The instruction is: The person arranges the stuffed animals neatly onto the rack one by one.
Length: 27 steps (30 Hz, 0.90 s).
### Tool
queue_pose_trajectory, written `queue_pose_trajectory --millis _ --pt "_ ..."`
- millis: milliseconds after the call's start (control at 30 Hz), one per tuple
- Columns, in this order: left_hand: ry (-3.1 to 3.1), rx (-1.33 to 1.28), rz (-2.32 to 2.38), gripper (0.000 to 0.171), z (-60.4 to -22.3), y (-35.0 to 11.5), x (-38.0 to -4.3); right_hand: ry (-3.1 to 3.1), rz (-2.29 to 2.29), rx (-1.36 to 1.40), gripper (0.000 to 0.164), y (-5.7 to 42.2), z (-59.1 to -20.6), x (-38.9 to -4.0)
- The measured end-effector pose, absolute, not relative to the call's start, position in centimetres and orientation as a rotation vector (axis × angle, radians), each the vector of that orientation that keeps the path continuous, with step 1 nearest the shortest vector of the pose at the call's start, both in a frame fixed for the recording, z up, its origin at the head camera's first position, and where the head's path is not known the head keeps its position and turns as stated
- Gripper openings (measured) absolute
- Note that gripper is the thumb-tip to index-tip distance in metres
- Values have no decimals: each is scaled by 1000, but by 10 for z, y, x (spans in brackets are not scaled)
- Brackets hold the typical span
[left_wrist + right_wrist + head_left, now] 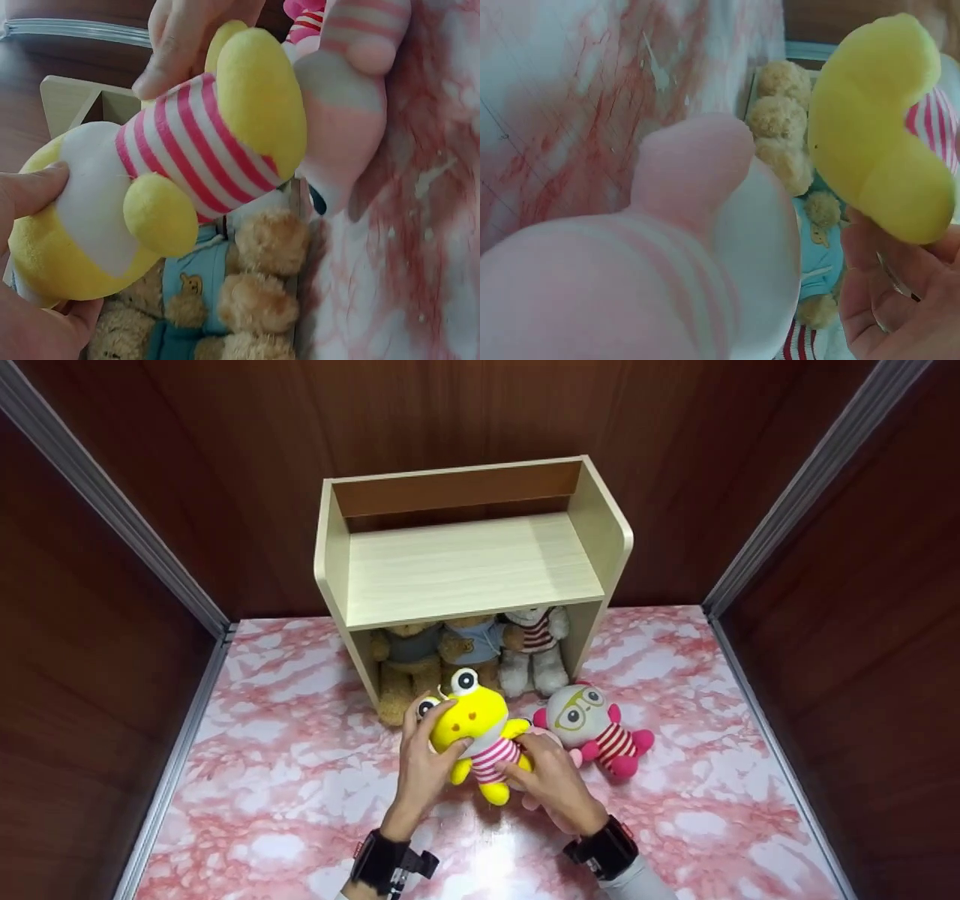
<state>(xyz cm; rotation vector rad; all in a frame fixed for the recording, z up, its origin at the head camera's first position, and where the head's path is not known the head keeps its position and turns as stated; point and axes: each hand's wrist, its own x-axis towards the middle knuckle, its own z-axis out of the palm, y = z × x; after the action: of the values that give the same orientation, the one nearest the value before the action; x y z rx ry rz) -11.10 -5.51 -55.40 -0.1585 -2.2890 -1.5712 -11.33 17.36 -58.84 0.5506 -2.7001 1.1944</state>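
Both hands hold a yellow plush frog (491, 761) with big round eyes and a pink-and-white striped body, in front of the shelf. My left hand (424, 761) grips its head, with the thumb on the pale muzzle in the left wrist view. At the striped body, my right hand (555, 780) holds the frog's other side. Partly hidden behind the right hand, a pale pink plush toy (592, 292) with faint stripes lies on the floor surface. Just right of it is a magenta-and-grey plush toy (616, 741) with yellow glasses.
A light wooden shelf unit (472, 566) stands against the dark back wall. In its lower compartment sit a brown bear in a dark top (414, 649), a brown bear in light blue (480, 641) and a white plush toy (536, 641) in red stripes. Dark panels rise on both sides.
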Motion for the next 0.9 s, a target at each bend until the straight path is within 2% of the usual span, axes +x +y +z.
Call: queue_pose_trajectory --millis 133,333,433,633,800,900 --pt "-2271 -173 -1560 55 -554 -48 -114 -2676 1397 473 47 172 -586 -113" --pt "-2141 -347 -1574 65 -557 -43 -113 -2512 1354 476 31 180 -580 -120" --pt "-2002 -458 -1668 65 -566 -45 -112 -2413 1332 473 29 187 -565 -129" --pt "-2123 -363 -1699 42 -600 -60 -113 -2168 1380 455 22 195 -513 -158" --pt "-2530 -308 -1443 28 -635 -71 -118 -2103 1323 393 17 194 -457 -185" --pt "-2653 -326 -1273 21 -652 -73 -121 -2125 1303 335 20 193 -427 -198"
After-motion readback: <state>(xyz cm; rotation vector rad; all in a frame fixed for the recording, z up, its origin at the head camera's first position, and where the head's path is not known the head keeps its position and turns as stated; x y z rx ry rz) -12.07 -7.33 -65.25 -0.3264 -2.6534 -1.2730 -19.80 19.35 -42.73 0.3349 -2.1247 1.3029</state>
